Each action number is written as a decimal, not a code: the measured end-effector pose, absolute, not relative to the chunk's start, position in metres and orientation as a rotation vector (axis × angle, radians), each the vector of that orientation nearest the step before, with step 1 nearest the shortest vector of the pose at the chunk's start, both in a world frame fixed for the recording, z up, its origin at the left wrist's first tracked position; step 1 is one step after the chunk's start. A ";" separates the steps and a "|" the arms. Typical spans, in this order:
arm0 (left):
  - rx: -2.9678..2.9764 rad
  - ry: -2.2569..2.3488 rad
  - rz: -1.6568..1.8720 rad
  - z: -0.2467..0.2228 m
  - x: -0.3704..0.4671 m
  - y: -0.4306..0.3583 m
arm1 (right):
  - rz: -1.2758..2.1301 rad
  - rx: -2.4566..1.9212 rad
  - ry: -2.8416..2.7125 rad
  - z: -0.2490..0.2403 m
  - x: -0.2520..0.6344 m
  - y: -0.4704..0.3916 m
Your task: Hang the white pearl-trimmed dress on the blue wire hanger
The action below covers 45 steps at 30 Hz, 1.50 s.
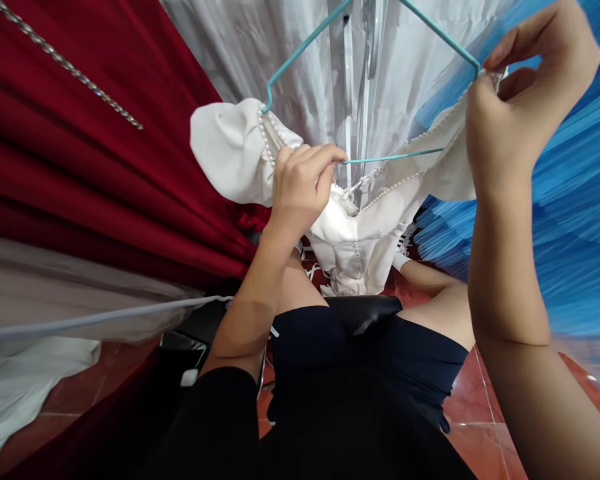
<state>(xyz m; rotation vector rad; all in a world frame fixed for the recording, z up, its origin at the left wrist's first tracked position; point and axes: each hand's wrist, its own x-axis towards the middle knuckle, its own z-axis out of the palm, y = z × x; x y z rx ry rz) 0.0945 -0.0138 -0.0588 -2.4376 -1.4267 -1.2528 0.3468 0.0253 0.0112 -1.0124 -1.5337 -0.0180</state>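
Observation:
A white dress (350, 230) with pearl-beaded neckline edges hangs from a light blue hanger (310, 41) in front of me. Its left puffed sleeve and shoulder rest over one end of the hanger. My left hand (303, 183) is closed around the hanger's lower bar near the dress's neckline. At the upper right, my right hand (535, 87) pinches the dress's beaded shoulder edge against the hanger's other corner. The dress's lower part hangs down between my knees, and its hem is hidden.
Dark red fabric (105, 173) hangs at the left, with a beaded chain (70, 67) before it. White cloth (260, 40) and metal poles stand behind the hanger. Blue tulle (575, 233) fills the right. Red floor tiles (485, 427) lie below.

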 end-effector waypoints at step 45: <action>-2.287 -1.419 -1.411 -0.079 0.126 -0.033 | 0.262 -0.910 -1.514 -0.092 0.260 -0.012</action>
